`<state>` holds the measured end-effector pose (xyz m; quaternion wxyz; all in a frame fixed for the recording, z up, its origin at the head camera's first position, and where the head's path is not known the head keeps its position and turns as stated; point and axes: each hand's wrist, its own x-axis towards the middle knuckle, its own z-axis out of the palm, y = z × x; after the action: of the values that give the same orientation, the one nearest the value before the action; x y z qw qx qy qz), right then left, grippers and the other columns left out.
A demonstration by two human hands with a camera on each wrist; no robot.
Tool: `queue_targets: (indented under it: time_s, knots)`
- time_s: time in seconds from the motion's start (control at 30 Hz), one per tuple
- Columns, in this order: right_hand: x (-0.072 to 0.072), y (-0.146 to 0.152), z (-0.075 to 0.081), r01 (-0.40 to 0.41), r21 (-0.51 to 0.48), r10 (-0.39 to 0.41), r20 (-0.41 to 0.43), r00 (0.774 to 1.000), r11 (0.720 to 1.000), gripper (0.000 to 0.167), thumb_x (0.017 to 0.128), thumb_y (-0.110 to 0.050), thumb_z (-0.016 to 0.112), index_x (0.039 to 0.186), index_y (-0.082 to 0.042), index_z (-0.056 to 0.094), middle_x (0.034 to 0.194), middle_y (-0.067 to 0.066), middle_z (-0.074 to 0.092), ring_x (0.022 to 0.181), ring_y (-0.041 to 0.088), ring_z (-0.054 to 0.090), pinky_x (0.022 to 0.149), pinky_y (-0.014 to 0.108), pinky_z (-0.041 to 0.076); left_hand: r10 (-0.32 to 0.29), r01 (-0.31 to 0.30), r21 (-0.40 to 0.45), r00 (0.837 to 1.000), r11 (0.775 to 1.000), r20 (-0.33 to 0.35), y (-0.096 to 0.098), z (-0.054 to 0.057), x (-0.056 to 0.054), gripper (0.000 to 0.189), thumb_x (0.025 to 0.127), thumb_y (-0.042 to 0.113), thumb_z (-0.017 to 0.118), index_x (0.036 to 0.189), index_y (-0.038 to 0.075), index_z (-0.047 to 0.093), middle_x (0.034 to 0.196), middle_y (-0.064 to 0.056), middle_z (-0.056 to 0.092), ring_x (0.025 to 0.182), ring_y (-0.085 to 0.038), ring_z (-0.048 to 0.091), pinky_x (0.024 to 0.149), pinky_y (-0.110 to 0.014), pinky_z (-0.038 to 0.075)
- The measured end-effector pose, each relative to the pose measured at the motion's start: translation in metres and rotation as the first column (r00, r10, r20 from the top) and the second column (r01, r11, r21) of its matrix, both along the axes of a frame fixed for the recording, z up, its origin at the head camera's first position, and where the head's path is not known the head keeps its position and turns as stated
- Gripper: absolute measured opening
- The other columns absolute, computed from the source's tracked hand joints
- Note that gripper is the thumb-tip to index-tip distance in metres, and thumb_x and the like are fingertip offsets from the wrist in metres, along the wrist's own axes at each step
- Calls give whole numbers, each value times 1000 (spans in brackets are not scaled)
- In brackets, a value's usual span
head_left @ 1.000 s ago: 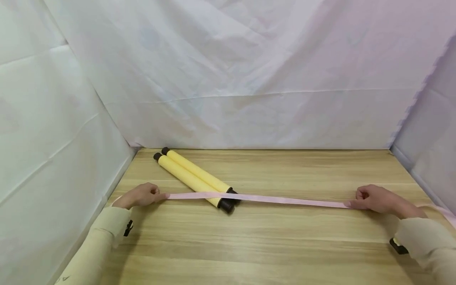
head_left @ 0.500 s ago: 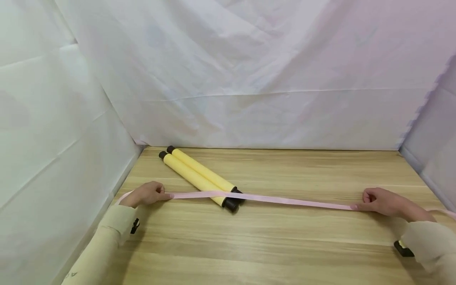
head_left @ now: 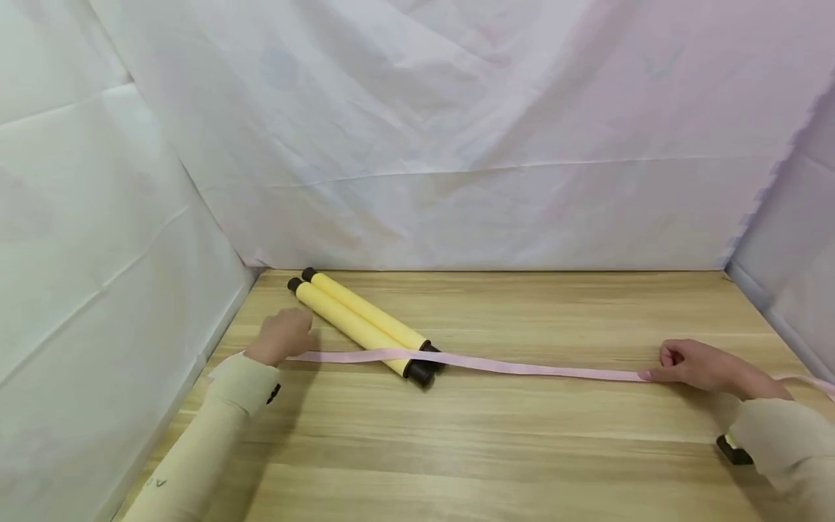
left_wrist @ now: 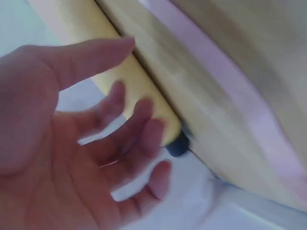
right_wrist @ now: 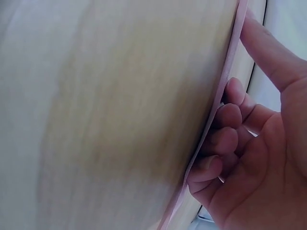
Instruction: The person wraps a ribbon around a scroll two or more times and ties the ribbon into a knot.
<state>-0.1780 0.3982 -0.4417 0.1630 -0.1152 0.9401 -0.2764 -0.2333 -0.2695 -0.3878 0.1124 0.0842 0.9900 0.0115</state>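
Observation:
A long pink ribbon stretches across the wooden table, passing over the near ends of two yellow scrolls with dark end knobs. My left hand is above the table beside the scrolls, off the ribbon. In the left wrist view its loosely bent fingers hold nothing, and a yellow scroll shows behind them. On the right, my right hand holds the ribbon low at the table, thumb tip on it. Curled fingers lie along the ribbon in the right wrist view.
The wooden table meets a white cloth backdrop at its far edge. White cloth also covers the left side, close to the left arm. More ribbon runs behind the right wrist.
My left hand has let go of the ribbon's left part and moved up and inward toward the scrolls. The ribbon has slackened slightly. My right hand stays on it.

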Motion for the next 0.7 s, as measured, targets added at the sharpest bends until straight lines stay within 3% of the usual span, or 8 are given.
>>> queue_targets:
  time_s: [0.07, 0.13, 0.27, 0.4, 0.53, 0.7]
  knots:
    - [0, -1, 1, 0, -5, 0, 2, 1000, 1000, 34, 91, -28, 72, 77, -10, 47, 71, -3, 42, 62, 5, 36, 56, 24, 29, -65, 64, -16, 993, 998, -94, 13, 0, -5, 30, 85, 10, 61, 111, -2, 56, 106, -22, 60, 100, -41, 55, 82, -60, 45]
    - [-1, -3, 2, 3, -4, -3, 3, 1000, 1000, 34, 90, -28, 72, 77, -10, 47, 70, -3, 41, 62, 5, 37, 57, 23, 29, -127, 128, -2, 981, 992, -144, 26, -1, -8, 56, 81, 9, 67, 132, -2, 48, 128, -28, 53, 119, -48, 47, 94, -65, 40]
    - [-2, -7, 4, 8, 2, -8, 21, 1000, 1000, 35, 90, -30, 73, 77, -10, 47, 71, -3, 42, 63, 6, 37, 57, 24, 29, -251, 258, 29, 957, 966, -145, 45, -4, -11, 87, 74, 3, 76, 150, 4, 34, 153, -28, 33, 140, -50, 29, 107, -71, 26]
    - [-3, -10, 3, 24, -1, -24, 48, 999, 1000, 37, 90, -33, 72, 78, -9, 48, 72, -2, 42, 64, 7, 37, 58, 24, 28, -368, 372, 14, 922, 928, -120, 56, -9, -14, 86, 78, -14, 63, 155, 8, 30, 157, -26, 27, 144, -48, 23, 111, -71, 18]
    - [-4, -10, 1, 30, -7, -29, 56, 998, 1000, 36, 90, -33, 72, 78, -9, 48, 72, -2, 43, 64, 7, 37, 58, 25, 29, -438, 440, 7, 896, 898, -79, 59, -16, -17, 83, 81, -21, 50, 155, 12, 33, 157, -23, 30, 146, -46, 22, 114, -68, 15]
    - [-5, -11, 1, 29, -8, -28, 51, 998, 1000, 36, 90, -33, 73, 78, -9, 48, 72, -2, 43, 65, 8, 38, 58, 24, 29, -501, 502, -30, 854, 864, -144, 55, -23, -21, 70, 79, -16, 62, 142, 12, 50, 137, -19, 53, 135, -41, 41, 113, -65, 21]
